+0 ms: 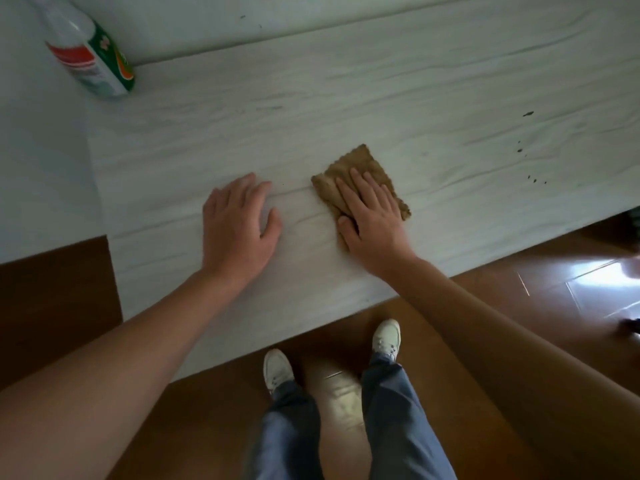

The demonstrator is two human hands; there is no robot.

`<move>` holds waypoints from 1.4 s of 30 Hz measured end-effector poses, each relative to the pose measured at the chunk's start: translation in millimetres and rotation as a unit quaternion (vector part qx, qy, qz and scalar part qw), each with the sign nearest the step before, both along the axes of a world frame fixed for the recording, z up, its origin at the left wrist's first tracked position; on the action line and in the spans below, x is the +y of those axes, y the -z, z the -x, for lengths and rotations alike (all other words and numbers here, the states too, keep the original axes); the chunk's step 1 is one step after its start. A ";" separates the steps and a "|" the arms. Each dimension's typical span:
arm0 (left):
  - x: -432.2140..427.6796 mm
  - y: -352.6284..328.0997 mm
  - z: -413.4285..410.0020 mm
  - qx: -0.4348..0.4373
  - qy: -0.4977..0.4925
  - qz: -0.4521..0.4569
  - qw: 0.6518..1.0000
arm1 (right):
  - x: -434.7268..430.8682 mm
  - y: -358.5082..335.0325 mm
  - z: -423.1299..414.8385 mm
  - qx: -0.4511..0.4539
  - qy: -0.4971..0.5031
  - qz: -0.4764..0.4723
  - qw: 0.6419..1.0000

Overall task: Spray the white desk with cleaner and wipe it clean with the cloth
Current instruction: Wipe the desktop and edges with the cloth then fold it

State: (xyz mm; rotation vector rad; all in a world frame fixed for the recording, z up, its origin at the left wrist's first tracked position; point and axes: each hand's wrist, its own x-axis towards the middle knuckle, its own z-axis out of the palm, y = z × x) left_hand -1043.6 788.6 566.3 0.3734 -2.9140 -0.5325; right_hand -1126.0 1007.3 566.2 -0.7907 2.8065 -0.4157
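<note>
- Right now, in the head view, a person stands at a long white counter (381,109) with a faint wood-grain look.
- Their right hand (372,220) lies flat on a small brown cloth (363,171), with its fingers spread out and pressing down (not pinching the cloth, just lying on top of it).
- That cloth is on the counter, close to the near edge, and one corner of it pokes out past the fingertips.
- Their left hand (237,226) rests flat on the bare counter just beside the cloth, to its left, but not touching it. Its fingers are open and loose, and it holds nothing.
- A spray cleaner bottle (91,53) stands at the far left corner of the counter, well apart from both hands. It is white with a red and green label, and its top is cut off by the edge of the view.
- Some small dark specks (528,114) sit on the counter off to the right, away from the cloth.
- Below the counter is a shiny brown floor (519,289).
- Two white shoes (277,370) and blue trouser legs (391,410) show there, near the counter's edge.
</note>
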 end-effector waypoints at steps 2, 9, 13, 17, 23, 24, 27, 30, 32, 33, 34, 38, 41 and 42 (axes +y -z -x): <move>-28.5 -1.4 -17.9 -0.020 0.028 0.042 0.999 | -3.9 -2.5 -20.6 -0.007 -0.008 -0.004 1.000; -61.9 8.6 -48.9 -0.049 0.070 0.061 0.994 | 10.4 0.2 -17.7 0.023 -0.147 -0.042 0.988; -61.9 10.7 -48.3 -0.050 0.061 0.057 0.995 | 5.2 3.3 10.2 0.014 -0.005 -0.014 1.000; -61.7 10.3 -48.2 -0.048 0.055 0.053 0.996 | -34.8 9.4 -15.2 0.022 0.078 0.002 0.997; -62.2 9.6 -47.8 -0.045 0.058 0.058 0.996 | -57.6 2.4 -89.5 0.011 -0.083 0.006 0.997; -62.4 9.5 -48.0 -0.045 0.057 0.060 0.996 | -56.7 3.5 -98.0 0.016 -0.105 0.002 0.994; -62.9 9.3 -47.5 -0.044 0.063 0.064 0.995 | -46.8 4.5 -95.0 0.023 -0.138 -0.019 0.990; -64.3 9.5 -47.1 -0.043 0.065 0.058 0.995 | -39.3 4.5 -83.3 0.027 -0.065 -0.012 0.997; -64.7 9.6 -48.4 -0.044 0.068 0.050 0.995 | -38.9 5.3 -81.5 0.028 0.022 0.005 0.999; -64.9 9.6 -48.6 -0.044 0.069 0.048 0.995 | -42.0 5.6 -83.4 0.028 0.064 0.007 0.997; -65.0 9.5 -49.0 -0.045 0.071 0.046 0.995 | -47.6 6.2 -87.7 0.025 0.101 0.008 0.995; -66.3 10.6 -48.9 -0.043 0.077 0.045 0.995 | -75.2 3.6 -127.3 0.014 0.146 0.005 0.989; -67.4 12.8 -48.2 -0.035 0.083 0.051 0.995 | -70.5 2.3 -152.0 0.012 0.045 -0.006 0.999; -67.4 13.1 -48.8 -0.034 0.083 0.053 0.995 | -62.0 1.4 -149.8 0.010 0.017 -0.009 1.000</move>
